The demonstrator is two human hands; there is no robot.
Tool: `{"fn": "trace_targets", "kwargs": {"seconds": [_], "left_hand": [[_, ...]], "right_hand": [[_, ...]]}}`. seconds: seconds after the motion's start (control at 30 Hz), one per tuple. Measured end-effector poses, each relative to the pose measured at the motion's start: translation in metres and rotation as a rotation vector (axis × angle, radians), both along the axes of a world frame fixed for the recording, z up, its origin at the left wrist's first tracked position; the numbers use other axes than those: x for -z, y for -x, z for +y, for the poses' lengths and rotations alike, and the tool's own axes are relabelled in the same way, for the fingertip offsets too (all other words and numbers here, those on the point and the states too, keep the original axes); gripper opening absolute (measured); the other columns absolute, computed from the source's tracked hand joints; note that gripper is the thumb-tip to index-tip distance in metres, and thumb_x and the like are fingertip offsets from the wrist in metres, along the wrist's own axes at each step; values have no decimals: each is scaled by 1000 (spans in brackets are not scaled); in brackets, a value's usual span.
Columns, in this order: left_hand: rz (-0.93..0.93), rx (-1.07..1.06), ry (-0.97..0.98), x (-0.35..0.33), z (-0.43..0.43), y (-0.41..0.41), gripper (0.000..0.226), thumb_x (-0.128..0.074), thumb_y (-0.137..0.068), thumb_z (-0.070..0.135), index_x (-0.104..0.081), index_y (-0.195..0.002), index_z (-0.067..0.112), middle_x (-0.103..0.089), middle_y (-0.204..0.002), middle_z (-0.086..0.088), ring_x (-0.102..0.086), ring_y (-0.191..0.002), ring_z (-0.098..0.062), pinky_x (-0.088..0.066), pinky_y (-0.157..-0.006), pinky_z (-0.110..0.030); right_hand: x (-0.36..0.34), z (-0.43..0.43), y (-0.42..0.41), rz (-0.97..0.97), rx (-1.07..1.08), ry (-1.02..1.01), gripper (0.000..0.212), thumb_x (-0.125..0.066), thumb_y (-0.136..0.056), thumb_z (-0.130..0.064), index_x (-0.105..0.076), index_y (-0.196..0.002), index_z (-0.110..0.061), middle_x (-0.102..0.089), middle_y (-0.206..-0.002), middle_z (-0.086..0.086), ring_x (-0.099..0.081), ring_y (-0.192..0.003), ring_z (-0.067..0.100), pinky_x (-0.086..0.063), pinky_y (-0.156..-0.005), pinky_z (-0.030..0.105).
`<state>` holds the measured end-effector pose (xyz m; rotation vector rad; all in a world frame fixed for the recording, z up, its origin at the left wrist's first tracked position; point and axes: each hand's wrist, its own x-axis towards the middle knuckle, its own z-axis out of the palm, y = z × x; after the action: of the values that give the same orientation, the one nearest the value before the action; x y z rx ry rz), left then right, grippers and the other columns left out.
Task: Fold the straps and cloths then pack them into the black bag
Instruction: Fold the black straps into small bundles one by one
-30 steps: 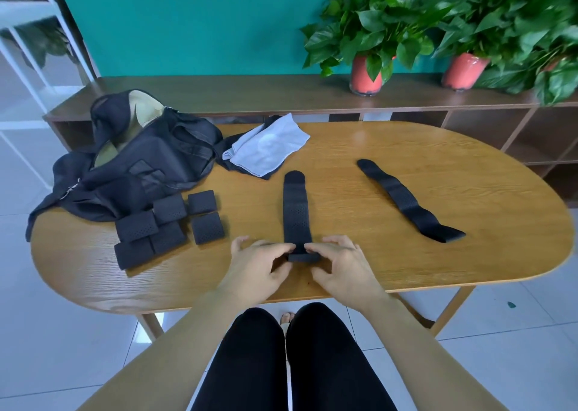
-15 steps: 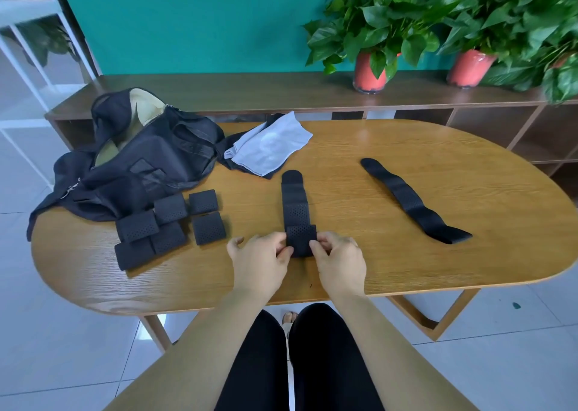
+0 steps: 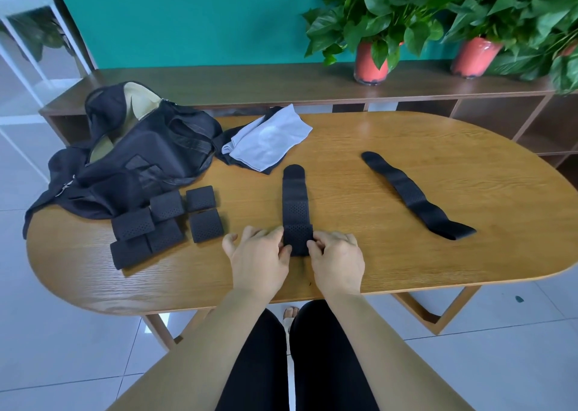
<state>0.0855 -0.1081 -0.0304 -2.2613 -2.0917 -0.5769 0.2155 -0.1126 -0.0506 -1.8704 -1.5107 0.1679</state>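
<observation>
Six folded straps [image 3: 165,206] at lower left, two long straps [image 3: 295,204] [image 3: 413,195] at centre and right. One bag [image 3: 150,154], two cloths [image 3: 269,138] [image 3: 227,151], two hands [image 3: 259,257] [image 3: 337,260].

1 head-worn camera looks forward and down over the table [image 3: 375,191].

Text and numbers: none legible.
Brands and labels: none readable on the black bag [image 3: 150,160], the strap [image 3: 295,210], the folded straps [image 3: 165,220] or the cloths [image 3: 269,138].
Signs: none legible.
</observation>
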Motion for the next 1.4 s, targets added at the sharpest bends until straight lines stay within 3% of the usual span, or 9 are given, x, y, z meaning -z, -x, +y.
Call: {"fn": "trace_targets", "kwargs": {"seconds": [0.1,0.33,0.67,0.8,1.0,1.1,1.17,1.27,1.4], "left_hand": [[2,17,-3,0,0,0,44,-54,-92,41,-49,-135,33,-64,-111,14,-44,-118,-14,-18,-101,-43],[28,289,-11,11,7,4,36,-56,-91,15,-63,-125,23,-52,-140,6,-35,-137,-13,-22,-104,-45],[75,498,67,4,13,21,46,-43,-99,39,-42,-143,27,-34,-152,10,-23,-142,-2,-1,-112,-27],[57,558,17,15,5,32,48,-34,-97,46,-52,-136,25,-46,-144,7,-35,-137,-4,-1,-107,-20],[-15,604,65,11,-11,38,61,-24,-91,57,-54,-133,26,-49,-141,11,-37,-134,0,-5,-106,-17],[-54,590,84,7,-14,39,41,-49,-96,40,-52,-135,28,-54,-136,15,-43,-128,1,-11,-100,-16],[-136,497,57,4,-14,34,34,-52,-97,26,-55,-131,29,-68,-111,12,-59,-103,-5,-19,-98,-20],[-167,290,5,4,-13,22,24,-49,-98,27,-60,-119,31,-68,-78,9,-60,-74,-11,-25,-93,-26],[-161,84,-75,12,-11,10,11,-56,-94,27,-67,-92,25,-61,-65,7,-56,-70,-17,-24,-77,-31]], "right_hand": [[1,0,0,-13,0,-18,16,-68,-84,-22,-74,-97,-17,-69,-80,3,-55,-88,28,-47,-68,34],[4,1,0,-49,5,-32,24,-70,-82,-22,-73,-105,-16,-70,-84,3,-57,-89,28,-49,-69,36],[8,-7,-7,-170,-124,-194,25,-66,-81,-17,-71,-105,-14,-68,-99,2,-59,-94,26,-52,-71,40],[14,-27,-21,-478,-483,-298,33,-51,-87,-15,-66,-115,-7,-62,-125,6,-53,-124,23,-46,-97,40],[7,-31,-29,-516,-565,-322,32,-52,-84,-17,-69,-110,-9,-70,-111,2,-63,-110,18,-48,-96,35],[1,-33,-28,-364,-536,-254,28,-59,-81,-18,-70,-106,-12,-72,-99,0,-67,-96,18,-52,-86,32],[-2,-33,-25,-233,-475,-185,28,-63,-82,-18,-69,-108,-13,-72,-94,0,-67,-87,18,-54,-79,33],[-7,-28,-18,-67,-345,-63,33,-64,-89,-24,-63,-120,-15,-71,-92,2,-66,-86,21,-52,-76,32],[-13,-17,-7,26,-220,24,40,-59,-93,-31,-56,-130,-18,-71,-98,2,-66,-89,18,-51,-74,30]]}}
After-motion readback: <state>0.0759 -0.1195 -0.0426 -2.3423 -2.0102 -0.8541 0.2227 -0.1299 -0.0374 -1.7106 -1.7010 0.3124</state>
